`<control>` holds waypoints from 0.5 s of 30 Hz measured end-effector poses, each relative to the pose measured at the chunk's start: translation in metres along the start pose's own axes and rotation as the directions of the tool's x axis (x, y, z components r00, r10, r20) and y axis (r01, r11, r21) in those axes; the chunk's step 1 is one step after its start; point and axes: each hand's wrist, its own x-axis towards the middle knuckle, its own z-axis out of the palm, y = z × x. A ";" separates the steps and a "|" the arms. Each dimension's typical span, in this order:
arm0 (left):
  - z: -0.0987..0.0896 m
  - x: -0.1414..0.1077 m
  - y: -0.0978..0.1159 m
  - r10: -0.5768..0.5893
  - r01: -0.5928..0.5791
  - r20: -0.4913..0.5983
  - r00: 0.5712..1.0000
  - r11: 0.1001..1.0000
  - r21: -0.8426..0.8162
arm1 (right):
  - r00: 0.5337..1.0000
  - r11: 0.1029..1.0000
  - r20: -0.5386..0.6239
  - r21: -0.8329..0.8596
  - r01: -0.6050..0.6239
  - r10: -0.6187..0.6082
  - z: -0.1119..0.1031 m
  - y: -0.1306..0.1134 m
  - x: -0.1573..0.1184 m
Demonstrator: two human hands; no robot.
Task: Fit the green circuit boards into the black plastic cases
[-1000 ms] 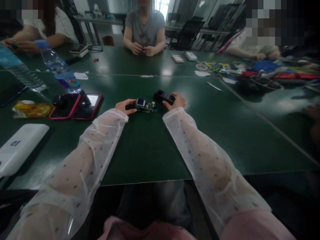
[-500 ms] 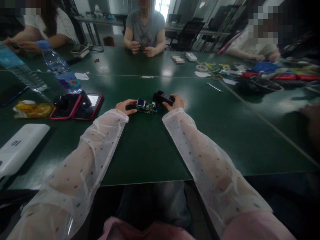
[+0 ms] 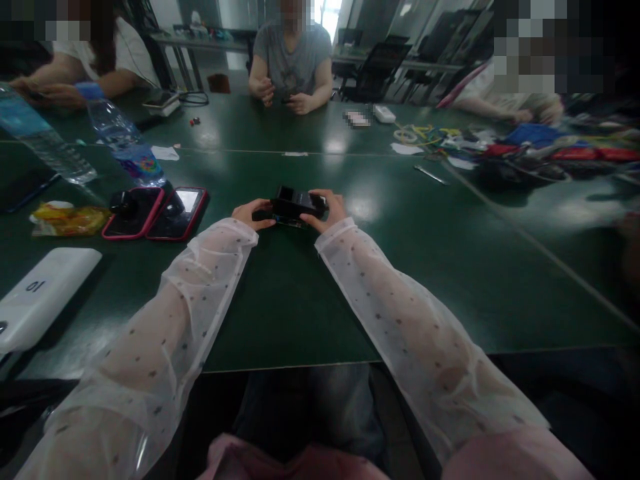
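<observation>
In the head view, I see the black housing [image 3: 299,204] just over the circuit board [image 3: 292,223], at the desk's [image 3: 293,293] middle. The right hand's [image 3: 331,209] fingers pinch its right end; the left hand's [image 3: 253,213] grip the board's left end. I'd judge the housing light, stiff; the board fragile, best held by its edges.

Black casing [image 3: 299,207]: matt-looking plastic
Surface [image 3: 290,293]: smooth, glossy
Sleeves [image 3: 203,280]: sheer, crinkled cloth
Bottles [image 3: 123,137], upper left: clear, shiny plastic
White block [image 3: 55,287], left edge: smooth plastic
</observation>
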 end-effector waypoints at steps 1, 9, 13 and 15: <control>0.000 -0.002 0.003 0.001 -0.001 0.007 1.000 1.000 -0.001 | 1.000 1.000 0.018 -0.004 -0.008 0.008 0.003 0.003 0.000; 0.001 -0.013 0.027 -0.035 0.033 -0.030 0.999 0.998 -0.046 | 0.992 0.998 0.113 0.008 -0.060 0.059 0.010 0.015 0.000; 0.000 -0.014 0.029 -0.047 0.044 -0.047 0.998 0.997 -0.069 | 0.989 0.997 0.148 0.071 -0.038 0.027 0.005 0.011 -0.002; 0.000 -0.014 0.029 -0.053 0.051 -0.037 0.998 0.997 -0.065 | 0.987 0.993 0.160 0.115 -0.023 0.004 0.005 0.011 -0.002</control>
